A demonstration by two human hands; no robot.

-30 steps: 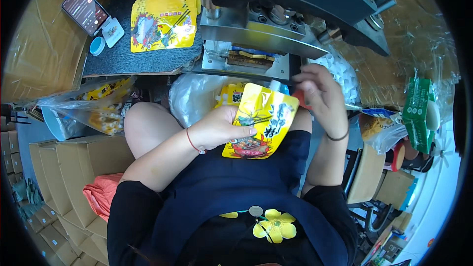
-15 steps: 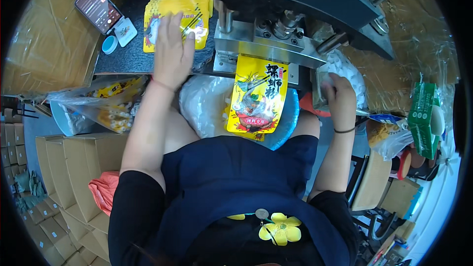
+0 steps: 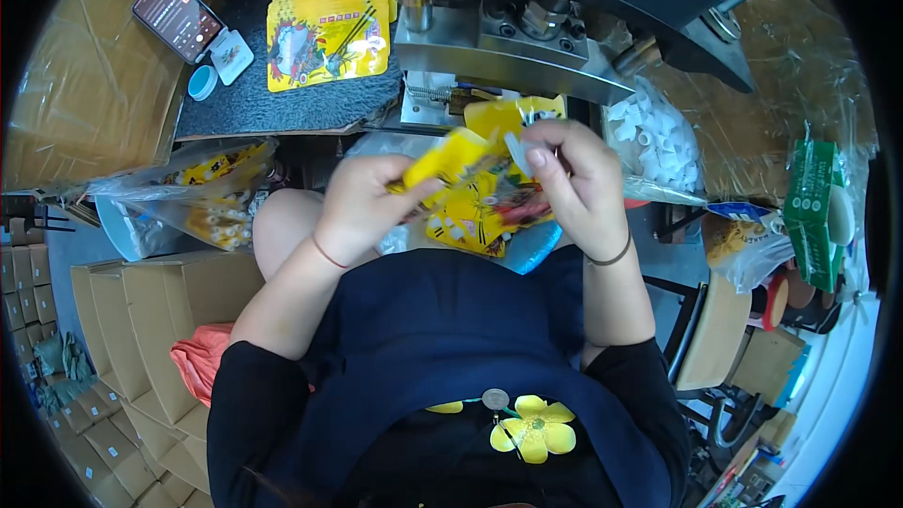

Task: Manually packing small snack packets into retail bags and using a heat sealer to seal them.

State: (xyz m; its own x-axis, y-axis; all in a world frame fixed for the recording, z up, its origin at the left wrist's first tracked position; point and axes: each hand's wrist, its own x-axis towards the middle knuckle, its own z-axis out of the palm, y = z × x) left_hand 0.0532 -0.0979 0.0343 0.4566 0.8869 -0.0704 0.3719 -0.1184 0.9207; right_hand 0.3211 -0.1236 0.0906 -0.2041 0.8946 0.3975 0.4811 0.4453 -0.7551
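My left hand (image 3: 369, 203) is closed on the edge of a yellow printed pouch (image 3: 450, 156), which is blurred by motion above my lap. Close beside it, my right hand (image 3: 581, 181) pinches a small translucent white plastic piece (image 3: 518, 152), held at the pouch's upper right; whether the two touch I cannot tell. Another yellow pouch (image 3: 503, 113) shows behind, at the metal press (image 3: 513, 66). Below my hands, more yellow pouches (image 3: 461, 233) lie over a blue-rimmed container (image 3: 536, 252) at my lap.
A stack of yellow pouches (image 3: 329, 38) lies on the dark mat at the far left, beside a folding phone (image 3: 179, 17) and a round blue-and-white tin (image 3: 202, 83). A bag of white plastic pieces (image 3: 654, 136) sits right of the press. Cardboard boxes (image 3: 160, 320) stand at left.
My left hand has come from the pouch stack to the middle with a pouch. The right has moved left from the bag of white pieces, now holding one. The pouch under the press is partly covered.
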